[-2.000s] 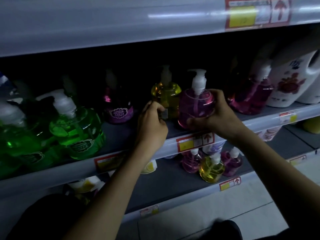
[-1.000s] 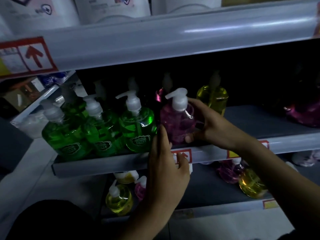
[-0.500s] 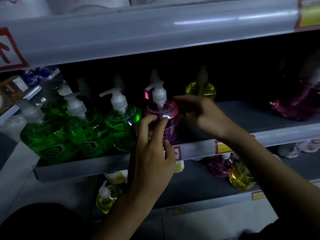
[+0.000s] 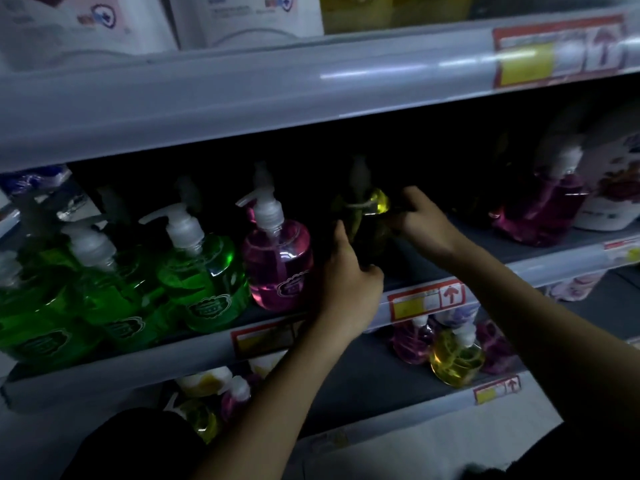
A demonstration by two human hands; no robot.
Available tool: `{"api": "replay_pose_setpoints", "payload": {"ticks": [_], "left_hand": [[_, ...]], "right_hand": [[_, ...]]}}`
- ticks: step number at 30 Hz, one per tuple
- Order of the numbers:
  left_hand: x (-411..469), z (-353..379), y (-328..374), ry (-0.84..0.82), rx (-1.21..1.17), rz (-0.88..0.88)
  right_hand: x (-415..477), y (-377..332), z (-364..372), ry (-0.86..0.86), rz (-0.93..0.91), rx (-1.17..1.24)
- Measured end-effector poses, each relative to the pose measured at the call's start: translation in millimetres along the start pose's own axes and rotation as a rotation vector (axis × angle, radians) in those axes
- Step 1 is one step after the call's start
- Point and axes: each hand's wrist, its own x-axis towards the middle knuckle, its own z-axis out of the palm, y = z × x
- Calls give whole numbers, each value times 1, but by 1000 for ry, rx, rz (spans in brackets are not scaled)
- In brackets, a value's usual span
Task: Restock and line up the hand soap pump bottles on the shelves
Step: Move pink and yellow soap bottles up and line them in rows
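Note:
A yellow soap pump bottle (image 4: 372, 207) stands deep on the dim middle shelf (image 4: 540, 268). My right hand (image 4: 424, 221) grips its right side. My left hand (image 4: 349, 278) is cupped against its lower left side. Left of it, a pink pump bottle (image 4: 278, 261) stands at the shelf front, next to several green pump bottles (image 4: 201, 271). A dark pink bottle (image 4: 540, 206) stands further right. The yellow bottle's lower body is lost in shadow.
The lower shelf holds a yellow bottle (image 4: 455, 358) and pink bottles (image 4: 412, 341). White refill packs (image 4: 242, 15) sit on the top shelf. A white floral jug (image 4: 613, 192) is at the far right. Price tags (image 4: 426, 301) line the shelf rails.
Both hands have left the pink bottle, which now stands beside the green ones, and moved right onto the yellow bottle further back.

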Motion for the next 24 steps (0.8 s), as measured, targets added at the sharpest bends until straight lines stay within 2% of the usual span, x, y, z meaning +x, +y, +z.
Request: {"api": "replay_pose_setpoints", "payload": {"ticks": [3, 6, 8, 13, 15, 20, 24], "left_hand": [[-4, 0, -9, 4, -132, 10], [0, -6, -12, -82, -168, 27], [4, -8, -10, -140, -149, 41], [-1, -8, -7, -32, -157, 108], [-10, -8, -4, 11, -181, 159], [-37, -14, 20, 20, -233, 274], [-62, -22, 46, 60, -172, 397]], "right_hand": [[-11, 14, -20, -3, 33, 46], [-24, 16, -28, -237, -10, -185], [-30, 15, -27, -314, -73, -258], [-45, 15, -24, -142, -165, -306], [-56, 11, -26, -64, -186, -257], [-92, -7, -41, 110, -270, -226], [-125, -23, -48, 250, -448, -190]]}}
